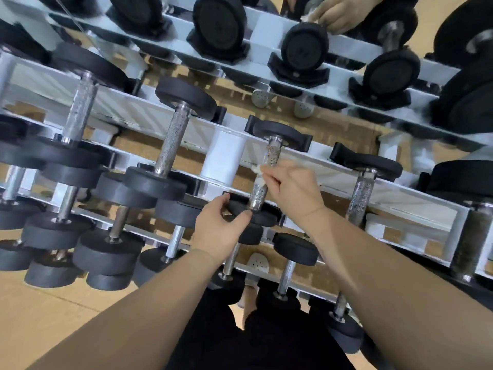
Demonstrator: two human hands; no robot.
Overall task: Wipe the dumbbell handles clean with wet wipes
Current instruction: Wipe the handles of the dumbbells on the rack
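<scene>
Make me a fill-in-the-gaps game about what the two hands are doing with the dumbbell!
1. The right hand pinches a white ____ against the dumbbell handle.
2. The left hand grips the near end weight, whose colour is ____.
3. The dumbbell lies on a rack painted ____.

Missing words: wipe, black, white.
</scene>
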